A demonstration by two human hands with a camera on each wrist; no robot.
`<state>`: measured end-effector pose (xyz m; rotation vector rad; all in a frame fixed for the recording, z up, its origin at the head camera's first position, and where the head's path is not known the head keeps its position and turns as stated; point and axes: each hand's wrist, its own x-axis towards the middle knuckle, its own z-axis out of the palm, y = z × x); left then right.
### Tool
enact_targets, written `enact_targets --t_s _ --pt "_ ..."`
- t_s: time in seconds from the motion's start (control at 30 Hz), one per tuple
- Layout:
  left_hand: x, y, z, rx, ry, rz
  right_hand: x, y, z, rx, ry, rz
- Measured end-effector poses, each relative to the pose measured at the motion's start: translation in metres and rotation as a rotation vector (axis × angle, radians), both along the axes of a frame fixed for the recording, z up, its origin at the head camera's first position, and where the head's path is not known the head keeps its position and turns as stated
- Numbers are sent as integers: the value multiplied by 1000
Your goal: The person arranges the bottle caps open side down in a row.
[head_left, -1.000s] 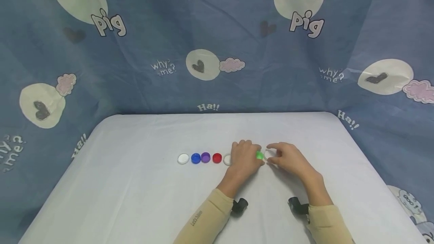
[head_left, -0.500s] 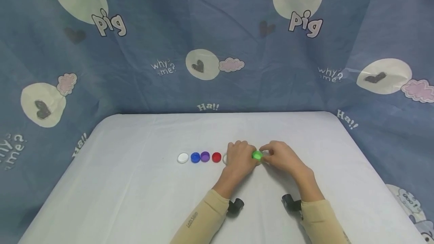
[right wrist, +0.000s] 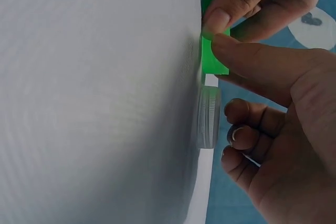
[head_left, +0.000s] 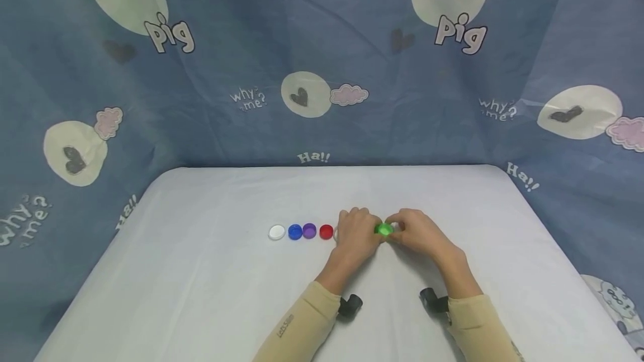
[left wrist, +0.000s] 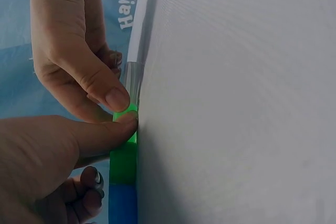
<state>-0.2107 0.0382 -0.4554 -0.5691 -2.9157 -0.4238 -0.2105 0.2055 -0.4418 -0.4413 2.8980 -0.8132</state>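
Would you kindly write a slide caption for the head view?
The left hand and right hand meet at a green piece, right of a red piece, purple piece, blue piece and white piece.

left sleeve (head_left: 302,320): tan, small dark lettering (head_left: 285,325) | right sleeve (head_left: 478,325): tan, dark marking (head_left: 517,351) | left mount (head_left: 350,306): black, rounded | right mount (head_left: 431,300): black, rounded

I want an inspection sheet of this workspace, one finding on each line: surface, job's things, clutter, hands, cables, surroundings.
Surface: white cover, lightly creased.
Job's things: white cap, blue cap, purple cap and red cap in a row, green cap further right; others partly hidden.
Clutter: nothing seen.
Hands: left hand and right hand meet at the green cap, thumbs on it.
Cables: nothing seen.
Surroundings: printed blue curtain behind.
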Motion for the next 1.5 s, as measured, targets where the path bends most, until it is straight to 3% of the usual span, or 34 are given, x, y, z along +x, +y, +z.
enact_targets --t_s 0.5,1.0,1.3,1.5 --pt "0 -1 3 -10 45 -29 1 4 2 -3 2 -45" --pt "-1 -4 6 -83 213 -46 2 14 5 -107 13 -37" --pt "-1 -5 7 -110 172 -56 3 16 7 -123 -3 -48" --pt "-2 -6 6 -98 119 -41 3 14 9 -116 44 -46"
